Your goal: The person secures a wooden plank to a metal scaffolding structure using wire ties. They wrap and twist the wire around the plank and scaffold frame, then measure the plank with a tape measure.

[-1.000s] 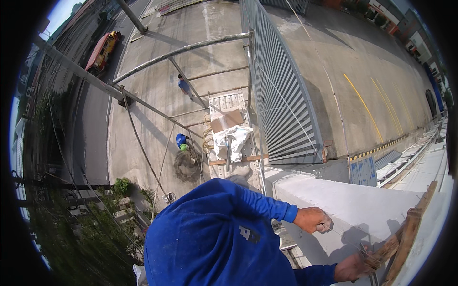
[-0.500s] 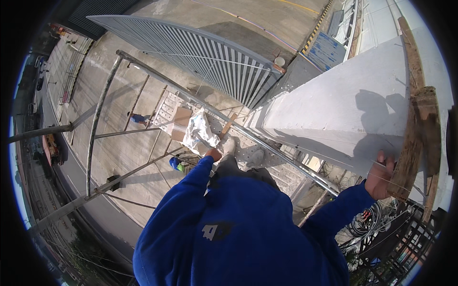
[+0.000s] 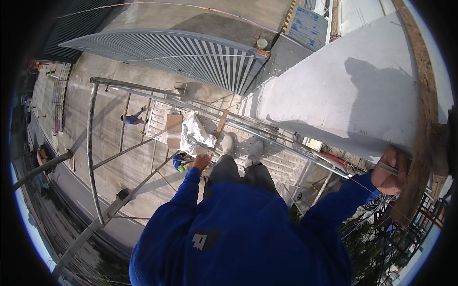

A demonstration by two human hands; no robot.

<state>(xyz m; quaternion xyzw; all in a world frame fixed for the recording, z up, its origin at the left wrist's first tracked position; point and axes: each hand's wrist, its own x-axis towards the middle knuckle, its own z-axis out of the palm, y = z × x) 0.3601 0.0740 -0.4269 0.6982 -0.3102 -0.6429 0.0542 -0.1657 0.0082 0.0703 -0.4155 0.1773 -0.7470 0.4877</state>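
Observation:
My right hand (image 3: pixel 389 172), fingers curled, is at the edge of a rough wooden plank (image 3: pixel 426 102) that runs along the end of a pale concrete beam (image 3: pixel 334 95). A thin line crosses near its fingers. Lower down and to the left, my left hand (image 3: pixel 201 162) is closed; whatever it may hold is too small to make out. Just beyond it lies a crumpled white sack (image 3: pixel 194 133), beside a cardboard piece (image 3: pixel 174 131). My shoes (image 3: pixel 255 151) stand on a perforated metal platform (image 3: pixel 276 167).
Scaffold tubes (image 3: pixel 91 152) frame the platform's left side, and a long rail (image 3: pixel 286 145) crosses in front of me. Far below, one person (image 3: pixel 132 119) is on the ground; another with a blue helmet (image 3: pixel 178 158) is beneath the platform. A slatted grey gate (image 3: pixel 191 57) stands beyond.
My view has shifted, showing more of my legs and shoes. The right hand stays by the plank, with its fingers more curled. The left hand stays closed near the sack.

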